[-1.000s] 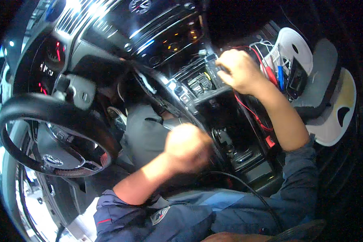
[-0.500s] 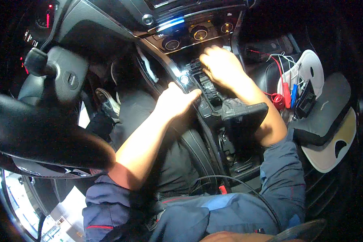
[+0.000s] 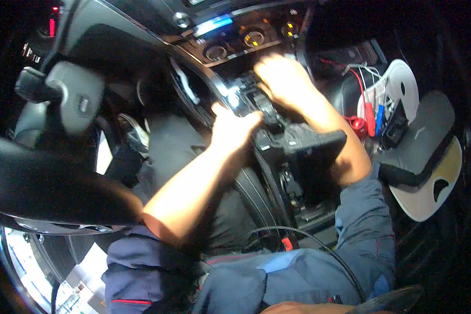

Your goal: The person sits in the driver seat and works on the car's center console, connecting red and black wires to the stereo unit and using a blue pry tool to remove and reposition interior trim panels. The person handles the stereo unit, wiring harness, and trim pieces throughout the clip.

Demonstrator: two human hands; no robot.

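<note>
I have my left hand [image 3: 233, 128] at the driver's side of the centre console, fingers wrapped round the console trim [image 3: 230, 99], thumb near its top edge. My right hand [image 3: 282, 81] is curled over the upper part of the console, just below the climate-control dials [image 3: 254, 37]; what its fingertips hold is hidden and blurred. Between my hands lies the exposed shifter assembly [image 3: 264, 112]. A loose dark panel [image 3: 314, 141] sits below it, across my right forearm in this view, above an open console cavity.
The steering wheel [image 3: 63, 183] fills the lower left. At right, red and blue test leads [image 3: 370, 120], white wires and a dark device [image 3: 395, 131] lie on padded mats [image 3: 418, 136] on the passenger seat. A black cable [image 3: 319, 240] loops across my body.
Since a second ago, both hands moved up to the console, the left one onto its trim, and the dark panel appeared below them. Over the last half second the hands stayed about there.
</note>
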